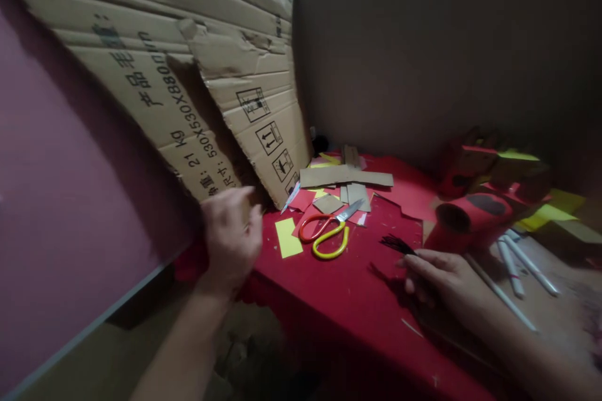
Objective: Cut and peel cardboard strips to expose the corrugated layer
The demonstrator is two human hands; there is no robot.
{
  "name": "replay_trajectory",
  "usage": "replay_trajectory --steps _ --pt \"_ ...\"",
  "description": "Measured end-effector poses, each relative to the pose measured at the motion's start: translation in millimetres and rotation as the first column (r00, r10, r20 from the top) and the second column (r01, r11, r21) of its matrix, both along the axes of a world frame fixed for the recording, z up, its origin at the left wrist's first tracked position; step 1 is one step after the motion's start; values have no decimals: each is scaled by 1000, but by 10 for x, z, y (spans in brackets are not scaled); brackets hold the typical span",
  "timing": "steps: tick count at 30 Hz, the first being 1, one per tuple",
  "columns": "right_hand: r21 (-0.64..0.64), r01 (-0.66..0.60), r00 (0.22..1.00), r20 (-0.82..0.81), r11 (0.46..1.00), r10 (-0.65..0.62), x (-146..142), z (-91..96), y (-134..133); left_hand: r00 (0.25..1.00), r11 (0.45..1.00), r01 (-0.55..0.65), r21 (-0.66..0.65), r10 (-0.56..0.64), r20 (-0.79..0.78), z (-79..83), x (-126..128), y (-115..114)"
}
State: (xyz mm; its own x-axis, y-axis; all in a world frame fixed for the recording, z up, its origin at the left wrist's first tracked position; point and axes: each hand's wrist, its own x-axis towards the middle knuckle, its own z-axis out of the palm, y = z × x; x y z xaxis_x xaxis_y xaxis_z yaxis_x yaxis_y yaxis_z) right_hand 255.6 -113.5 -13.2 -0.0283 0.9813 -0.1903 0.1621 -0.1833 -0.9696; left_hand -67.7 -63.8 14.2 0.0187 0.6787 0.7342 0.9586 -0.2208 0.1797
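My right hand (437, 276) pinches a small bunch of thin black strips (397, 244) above the red cloth; what the strips are made of I cannot tell. My left hand (231, 232), blurred, hovers at the table's left edge by the foot of a large cardboard sheet (207, 100). Its fingers are loosely curled, with a gap between thumb and forefinger and nothing seen in it. Whether it touches the cardboard I cannot tell. Between my hands lie scissors (330, 242) with one red and one yellow handle, beside a yellow paper piece (288, 238).
Crossed cardboard strips (347, 177) and paper scraps lie farther back on the red tablecloth (324, 301). At right are a red tube (470, 213) with a dark patch and several white sticks (530, 266). A pink wall (70, 169) rises at left, a dark panel (423, 44) behind.
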Motion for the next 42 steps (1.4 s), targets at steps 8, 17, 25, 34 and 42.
replay_trajectory --steps 8,17,25,34,42 --pt "17 -26 1000 -12 1000 27 8 -8 23 818 830 237 -505 -451 -356 -11 883 1186" --pt "-9 -33 999 -11 999 33 -9 8 64 778 852 149 -502 -414 -473 -162 1239 1915" --pt "-23 -56 995 -82 998 54 19 -83 101 751 889 256 -380 -431 -501 24 1064 2143" --pt "-47 -66 993 -98 997 62 27 -75 106 771 886 255 -387 -428 -472 180 1022 2204" --pt "-37 -56 997 -60 998 54 12 -18 100 545 465 732 -498 -838 18 403 1534 1025"
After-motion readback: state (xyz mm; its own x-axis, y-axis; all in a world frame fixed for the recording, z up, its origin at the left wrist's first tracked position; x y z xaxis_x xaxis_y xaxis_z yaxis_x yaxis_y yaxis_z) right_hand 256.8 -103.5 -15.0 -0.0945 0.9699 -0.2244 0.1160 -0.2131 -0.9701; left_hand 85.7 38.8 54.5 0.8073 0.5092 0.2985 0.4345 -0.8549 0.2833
